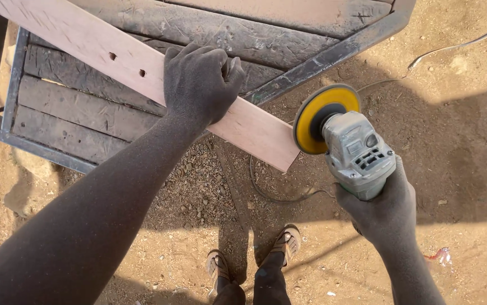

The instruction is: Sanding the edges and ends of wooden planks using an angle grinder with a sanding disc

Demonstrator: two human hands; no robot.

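Dusty and long, the left forearm fills the near corner and ends in the left hand [198, 85], whose fingers [190, 56] curl tightly over the far edge of a board [257, 130]. That board is pale, smooth planed wood with two small holes [126, 64] just left of the knuckles; it runs from far left down to a squared end hanging free, right of the thumb and clear of any support.

Right hand [382, 212] is closed round the rear body of a grinder [356, 149], a grey, ribbed metal casing with vent slots. Beyond those fingertips sits its round yellow disc [322, 118], edge-on and just beside the board's free end; whether they touch cannot be told.

Under the board, past the left fingers, lies a bench [288, 39] of rough grey planks, scratched and powdered, framed in dark angle steel. A thin cable [277, 195] loops over the ground between the two hands, below the board end. Sandy ground [469, 141], strewn with wood chips, spreads all round. Two sandalled feet [255, 257] stand below, between the wrists.
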